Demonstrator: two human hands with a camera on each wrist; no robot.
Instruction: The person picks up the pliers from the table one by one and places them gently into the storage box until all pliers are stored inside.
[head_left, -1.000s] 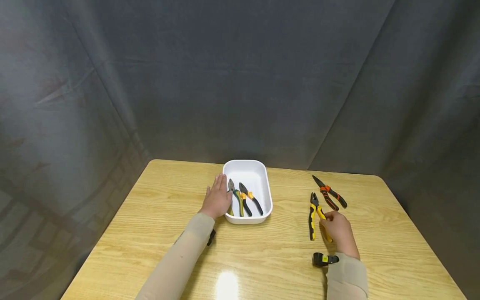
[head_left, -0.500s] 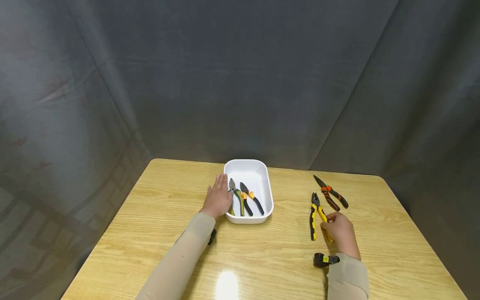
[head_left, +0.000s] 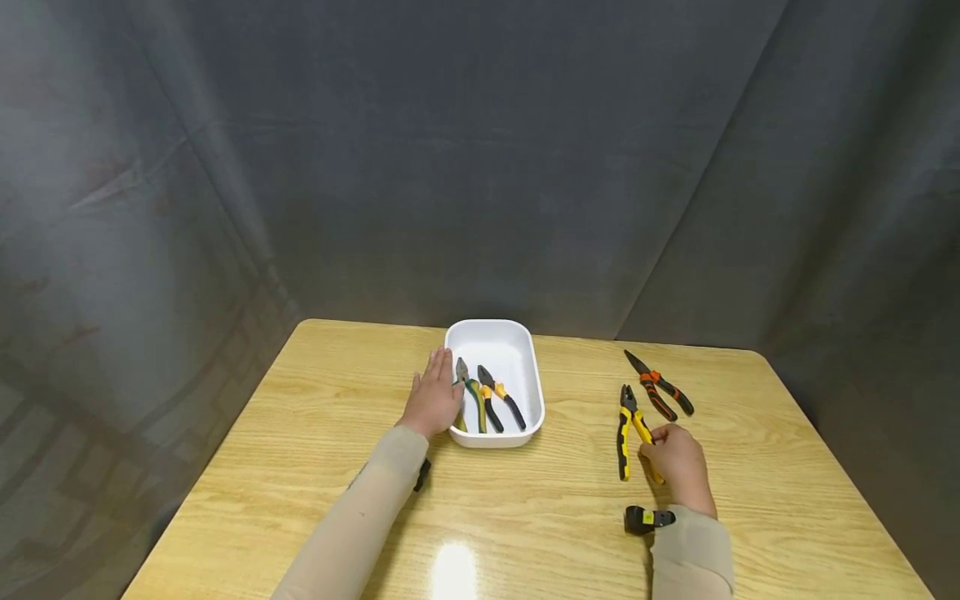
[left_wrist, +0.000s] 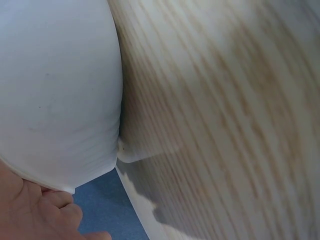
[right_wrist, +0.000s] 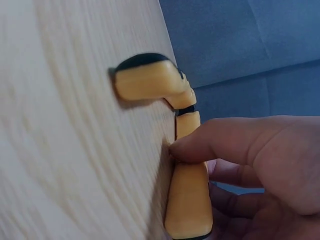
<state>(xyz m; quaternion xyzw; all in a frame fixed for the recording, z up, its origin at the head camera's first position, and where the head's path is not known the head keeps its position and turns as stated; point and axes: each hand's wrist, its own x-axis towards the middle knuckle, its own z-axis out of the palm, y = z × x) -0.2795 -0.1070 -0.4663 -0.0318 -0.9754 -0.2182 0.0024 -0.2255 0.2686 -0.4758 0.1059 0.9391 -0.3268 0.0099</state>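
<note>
A white tray [head_left: 498, 342] stands near the table's back edge. My left hand [head_left: 432, 400] lies along its left rim, fingers extended, thumb over the edge; the left wrist view shows the tray's outer wall [left_wrist: 60, 90] above that hand's fingers. Inside the tray are green-and-yellow pliers [head_left: 481, 408] and orange-and-black pliers [head_left: 513, 410]. At right, yellow-and-black pliers [head_left: 624, 437] lie on the table with their handles spread. My right hand [head_left: 678, 467] pinches their right handle [right_wrist: 187, 200] between thumb and fingers, seen up close in the right wrist view.
Black-and-red long-nose pliers [head_left: 663, 386] lie on the wooden table [head_left: 540, 517] just behind the yellow pair. A dark grey curtain [head_left: 480, 167] hangs behind the table. A black camera [head_left: 640, 520] sits at my right wrist.
</note>
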